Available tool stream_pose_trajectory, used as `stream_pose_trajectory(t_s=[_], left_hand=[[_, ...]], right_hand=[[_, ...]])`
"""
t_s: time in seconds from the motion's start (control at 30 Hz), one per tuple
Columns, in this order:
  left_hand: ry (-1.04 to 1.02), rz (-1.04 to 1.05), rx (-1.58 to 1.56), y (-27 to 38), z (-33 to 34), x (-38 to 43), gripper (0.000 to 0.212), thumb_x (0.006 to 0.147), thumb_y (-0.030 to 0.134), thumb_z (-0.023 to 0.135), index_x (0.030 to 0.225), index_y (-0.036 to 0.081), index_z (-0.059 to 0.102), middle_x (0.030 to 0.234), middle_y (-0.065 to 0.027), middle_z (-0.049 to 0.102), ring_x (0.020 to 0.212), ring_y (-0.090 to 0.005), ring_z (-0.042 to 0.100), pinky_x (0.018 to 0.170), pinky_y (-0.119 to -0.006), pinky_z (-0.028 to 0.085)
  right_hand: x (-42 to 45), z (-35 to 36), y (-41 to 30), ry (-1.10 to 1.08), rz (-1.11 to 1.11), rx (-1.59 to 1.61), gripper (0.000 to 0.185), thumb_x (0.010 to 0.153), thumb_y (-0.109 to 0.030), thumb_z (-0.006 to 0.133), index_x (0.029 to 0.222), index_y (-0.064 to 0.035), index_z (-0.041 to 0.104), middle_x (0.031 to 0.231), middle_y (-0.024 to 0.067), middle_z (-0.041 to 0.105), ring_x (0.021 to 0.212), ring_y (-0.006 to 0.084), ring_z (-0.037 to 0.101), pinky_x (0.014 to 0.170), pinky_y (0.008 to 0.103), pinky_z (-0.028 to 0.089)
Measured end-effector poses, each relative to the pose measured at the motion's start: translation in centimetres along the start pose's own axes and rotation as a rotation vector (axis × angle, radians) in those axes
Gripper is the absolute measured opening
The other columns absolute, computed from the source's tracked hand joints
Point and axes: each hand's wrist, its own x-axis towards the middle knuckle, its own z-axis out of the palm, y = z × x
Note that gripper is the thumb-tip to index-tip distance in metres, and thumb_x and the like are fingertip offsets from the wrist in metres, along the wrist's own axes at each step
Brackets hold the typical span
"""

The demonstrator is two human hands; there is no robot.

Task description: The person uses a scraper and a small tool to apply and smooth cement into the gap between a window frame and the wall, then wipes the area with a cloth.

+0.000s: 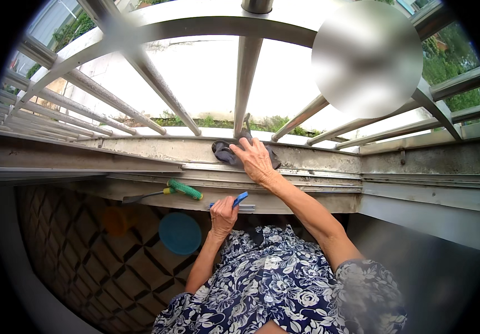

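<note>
My right hand [257, 160] is spread over a dark, crumpled cloth [223, 153] on the outer window sill [160, 149], its fingers pressing the cloth by the foot of a metal bar [248, 83]. Part of the cloth lies hidden under the palm. Closer to my body, my left hand [223, 215] grips a blue plastic tool [240, 199]; its upper end sticks out past the thumb, and the fist covers its middle. To the left of that hand, a tool with a green textured part [185, 189], yellow fittings and a dark shaft rests on the inner ledge [307, 201].
Metal security bars [162, 89] rise beyond the sill. Sliding-window tracks [298, 179] run along it, with a frame section [85, 154] at left. A blue basin [180, 234] and an orange container [116, 220] are down by the patterned tile floor [98, 267].
</note>
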Motion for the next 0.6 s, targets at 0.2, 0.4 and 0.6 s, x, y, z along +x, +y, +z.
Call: stream_pose_trajectory(t_s=[0.2, 0.4, 0.6], left_hand=[[0.032, 0.032, -0.048, 0.1, 0.3, 0.3, 0.01, 0.077, 0.006, 0.064, 0.081, 0.005, 0.055, 0.068, -0.0133, 0.056, 0.062, -0.0345, 0.057, 0.057, -0.041, 0.043], [0.058, 0.053, -0.049, -0.6, 0.1, 0.3, 0.011, 0.076, 0.006, 0.065, 0.082, 0.005, 0.056, 0.07, -0.0121, 0.055, 0.064, -0.0329, 0.057, 0.059, -0.04, 0.044], [0.043, -0.059, 0.052, 0.7, -0.9, -1.0, 0.012, 0.078, 0.006, 0.067, 0.086, 0.003, 0.059, 0.074, -0.0128, 0.061, 0.068, -0.0327, 0.06, 0.061, -0.041, 0.045]], right_hand=[[-5.2, -4.8, 3.0, 0.139, 0.128, -0.038, 0.049, 0.072, 0.005, 0.057, 0.118, -0.0113, 0.061, 0.11, 0.0085, 0.057, 0.098, 0.0321, 0.053, 0.085, 0.0421, 0.047], [-5.7, -6.0, 2.8, -0.056, 0.125, -0.076, 0.066, 0.06, -0.001, 0.072, 0.124, -0.0131, 0.059, 0.106, 0.0074, 0.057, 0.093, 0.0294, 0.052, 0.081, 0.0391, 0.044], [1.4, -1.3, -3.1, 0.187, -0.074, 0.208, 0.053, 0.066, -0.003, 0.066, 0.118, -0.0052, 0.059, 0.09, 0.0065, 0.055, 0.079, 0.0252, 0.053, 0.069, 0.0348, 0.047]])
